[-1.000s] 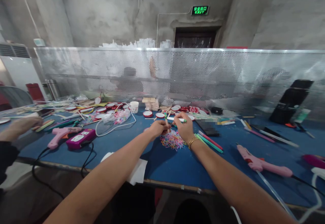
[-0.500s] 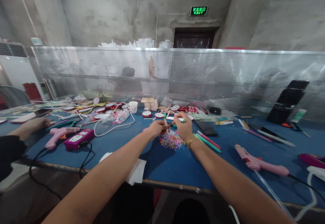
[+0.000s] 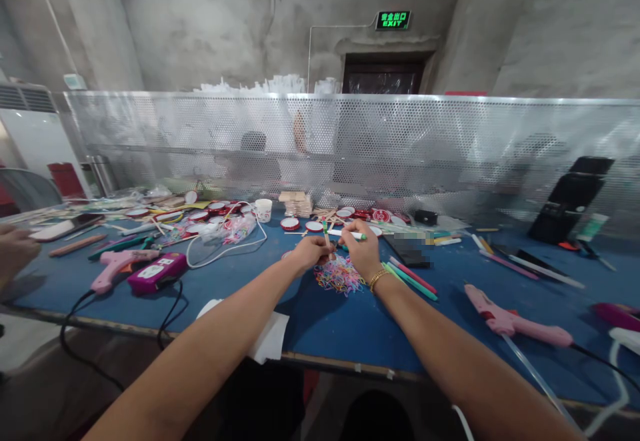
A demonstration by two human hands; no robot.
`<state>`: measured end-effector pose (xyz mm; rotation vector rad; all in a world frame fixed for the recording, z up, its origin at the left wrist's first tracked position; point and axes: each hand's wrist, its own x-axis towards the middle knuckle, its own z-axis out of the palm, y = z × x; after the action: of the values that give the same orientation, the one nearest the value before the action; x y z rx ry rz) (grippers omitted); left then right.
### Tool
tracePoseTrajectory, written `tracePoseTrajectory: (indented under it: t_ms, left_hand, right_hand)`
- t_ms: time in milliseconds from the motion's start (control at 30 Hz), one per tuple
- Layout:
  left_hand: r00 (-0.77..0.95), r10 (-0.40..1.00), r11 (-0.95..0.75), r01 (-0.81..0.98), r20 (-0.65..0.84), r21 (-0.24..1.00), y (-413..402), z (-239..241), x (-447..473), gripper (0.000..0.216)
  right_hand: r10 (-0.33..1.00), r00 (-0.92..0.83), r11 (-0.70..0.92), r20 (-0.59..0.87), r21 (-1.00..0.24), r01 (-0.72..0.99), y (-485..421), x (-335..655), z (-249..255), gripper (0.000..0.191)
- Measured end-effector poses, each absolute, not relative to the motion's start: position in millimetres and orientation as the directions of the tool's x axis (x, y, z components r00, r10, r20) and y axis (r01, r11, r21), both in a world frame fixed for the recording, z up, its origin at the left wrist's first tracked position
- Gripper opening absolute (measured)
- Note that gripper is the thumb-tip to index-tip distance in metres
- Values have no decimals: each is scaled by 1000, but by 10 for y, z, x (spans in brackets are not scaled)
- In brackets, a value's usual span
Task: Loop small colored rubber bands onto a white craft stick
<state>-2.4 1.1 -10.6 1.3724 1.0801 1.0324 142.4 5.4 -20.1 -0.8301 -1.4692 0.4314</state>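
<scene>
My left hand [image 3: 311,253] and my right hand [image 3: 362,250] meet above a heap of small coloured rubber bands [image 3: 339,275] on the blue table [image 3: 330,324]. Both hands are closed in a pinch around a bundle of thin coloured sticks [image 3: 326,233] that stands upright between them. A gold bracelet [image 3: 379,279] sits on my right wrist. A white marker with a green cap [image 3: 349,234] lies just behind my hands.
Pink glue guns lie at the left [image 3: 120,264] and at the right [image 3: 515,323], with cables trailing. A magenta case [image 3: 157,271], red-and-white round lids [image 3: 291,223], a paper cup [image 3: 263,209], coloured sticks [image 3: 413,278] and a tissue [image 3: 267,334] lie about. Another person's hand [image 3: 15,251] shows at far left. A perforated metal screen [image 3: 350,147] backs the table.
My hands have stayed in place on the sticks. The other person's hand at the left has drawn back towards the frame's edge, away from the table.
</scene>
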Motion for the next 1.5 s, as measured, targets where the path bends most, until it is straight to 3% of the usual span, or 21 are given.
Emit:
tracePoseTrajectory:
  t_ms: [1500]
  left_hand:
    - [202, 979, -17, 69, 3, 997, 2, -95, -26, 19]
  right_hand:
    - [710, 95, 660, 698, -706, 255, 30, 1424, -168, 9]
